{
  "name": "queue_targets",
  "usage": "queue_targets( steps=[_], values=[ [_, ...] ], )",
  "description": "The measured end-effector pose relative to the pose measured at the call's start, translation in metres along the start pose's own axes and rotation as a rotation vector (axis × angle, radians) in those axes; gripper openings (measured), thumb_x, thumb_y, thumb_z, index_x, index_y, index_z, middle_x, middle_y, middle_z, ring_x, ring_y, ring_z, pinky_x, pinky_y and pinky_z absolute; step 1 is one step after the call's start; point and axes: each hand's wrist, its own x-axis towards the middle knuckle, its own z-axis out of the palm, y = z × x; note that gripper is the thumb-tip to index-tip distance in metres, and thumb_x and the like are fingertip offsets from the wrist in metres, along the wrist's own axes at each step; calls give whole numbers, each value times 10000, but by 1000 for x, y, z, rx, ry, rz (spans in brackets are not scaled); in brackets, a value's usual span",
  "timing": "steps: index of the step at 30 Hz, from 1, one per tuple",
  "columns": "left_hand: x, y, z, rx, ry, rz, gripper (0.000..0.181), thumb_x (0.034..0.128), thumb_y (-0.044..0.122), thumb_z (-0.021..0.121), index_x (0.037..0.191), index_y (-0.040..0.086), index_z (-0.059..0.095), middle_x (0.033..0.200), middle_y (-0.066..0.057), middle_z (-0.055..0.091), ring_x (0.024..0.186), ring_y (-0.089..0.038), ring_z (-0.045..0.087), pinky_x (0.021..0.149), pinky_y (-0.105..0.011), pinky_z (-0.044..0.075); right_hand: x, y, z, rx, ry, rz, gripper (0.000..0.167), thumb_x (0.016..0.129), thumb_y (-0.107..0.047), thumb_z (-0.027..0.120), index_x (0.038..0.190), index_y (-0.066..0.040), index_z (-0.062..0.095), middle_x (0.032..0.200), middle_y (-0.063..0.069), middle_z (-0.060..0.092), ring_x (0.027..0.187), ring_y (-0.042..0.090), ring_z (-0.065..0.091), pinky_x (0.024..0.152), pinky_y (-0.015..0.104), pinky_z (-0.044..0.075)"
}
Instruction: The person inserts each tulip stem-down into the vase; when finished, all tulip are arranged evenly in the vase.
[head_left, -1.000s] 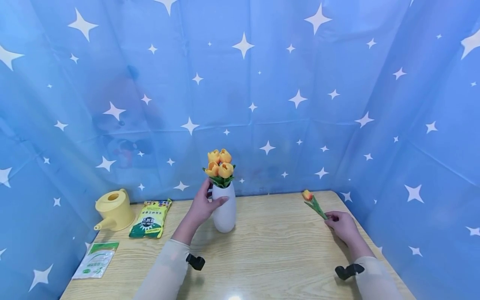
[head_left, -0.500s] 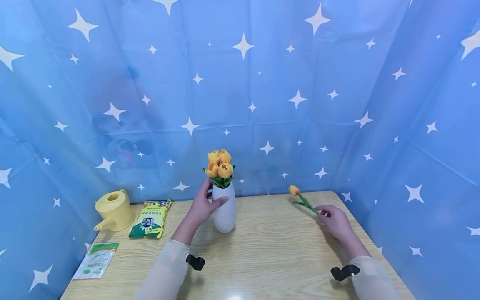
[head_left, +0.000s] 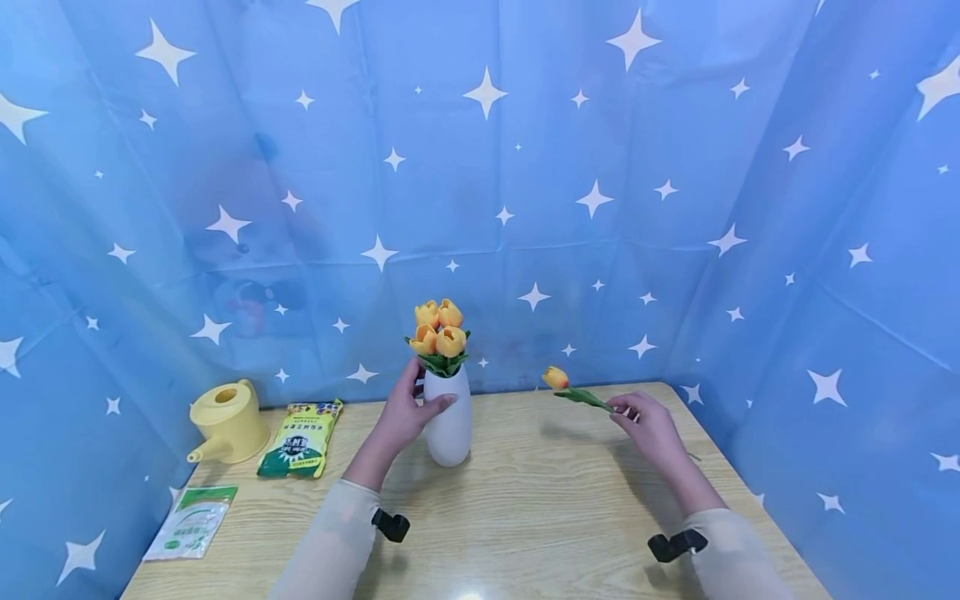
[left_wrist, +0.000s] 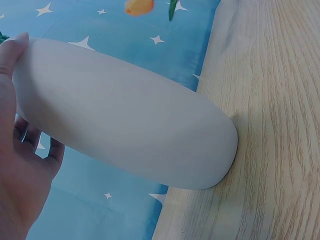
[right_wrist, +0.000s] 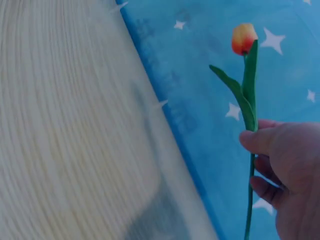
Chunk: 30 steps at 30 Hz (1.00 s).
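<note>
A white vase (head_left: 448,429) stands upright on the table, holding several orange-yellow tulips (head_left: 450,342) with green leaves. My left hand (head_left: 405,412) grips the vase near its neck, thumb across the front; the left wrist view shows the vase's smooth body (left_wrist: 130,110). On the right, my right hand (head_left: 648,429) pinches a single tulip (right_wrist: 245,39) by its green stem just below the leaves. That tulip's bloom (head_left: 555,377) points left toward the vase, apart from it and raised over the table. Its lower stem runs down past the fingers (right_wrist: 260,140).
A yellow watering can (head_left: 228,425) stands at the table's back left. Beside it lies a yellow-green bag (head_left: 302,440), with a white-green packet (head_left: 192,523) nearer the front. A blue star-patterned curtain (head_left: 480,183) hangs behind the wooden table (head_left: 540,517).
My right hand has moved left and lifted slightly with the tulip, whose bloom has swung left and now lies flatter. The left hand and vase have stayed put.
</note>
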Motion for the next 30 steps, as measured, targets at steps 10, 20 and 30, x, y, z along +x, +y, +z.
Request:
queue_targets(
  steps=[10, 20, 30],
  values=[
    [-1, 1, 0, -2, -4, -1, 688, 1009, 381, 850, 1574, 336, 461, 1533, -46, 557, 1427, -391, 544, 1123, -653, 500, 2, -30, 8, 67, -7, -24, 148, 1013, 39, 759, 1123, -60, 767, 1038, 72, 692, 918, 207, 627, 750, 282, 542],
    [0, 0, 1, -10, -4, -16, 694, 1010, 379, 850, 1579, 346, 454, 1534, -54, 550, 1426, -422, 539, 1114, -662, 505, 1, -45, 14, 148, -27, 19, 203, 1013, 67, 734, 1169, -62, 723, 1152, 105, 726, 1070, 282, 663, 889, 413, 565],
    [-1, 1, 1, -5, 8, -36, 707, 991, 409, 865, 1569, 339, 464, 1521, -56, 557, 1406, -429, 550, 1106, -656, 511, 1, -54, 17, 206, 8, -145, 161, 1011, 82, 744, 1123, -33, 729, 1112, 118, 752, 1052, 321, 724, 886, 238, 571]
  ],
)
